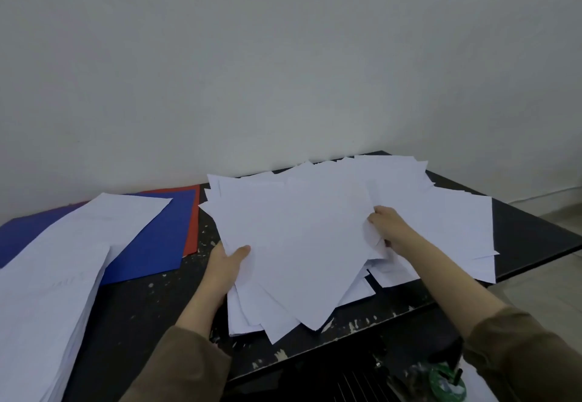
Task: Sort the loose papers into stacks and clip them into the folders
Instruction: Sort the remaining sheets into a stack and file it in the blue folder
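A skewed sheaf of white sheets (pixel 302 244) is pinched between left hand (pixel 228 263) and right hand (pixel 389 225) above the loose pile (pixel 441 212) on the desk (pixel 151 307); edges are best squared between the fingers before stacking.

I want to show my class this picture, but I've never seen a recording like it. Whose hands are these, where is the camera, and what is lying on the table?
There is no machine here. The single picture comes from a camera worn on a person's head, looking down at their own two bare hands. The left hand and right hand each grip an edge of some white sheets, raised over a messy pile of loose papers. The pile lies on a dark, paint-flecked table. To the left sits a tidier paper stack, partly covering a blue folder and a red folder.
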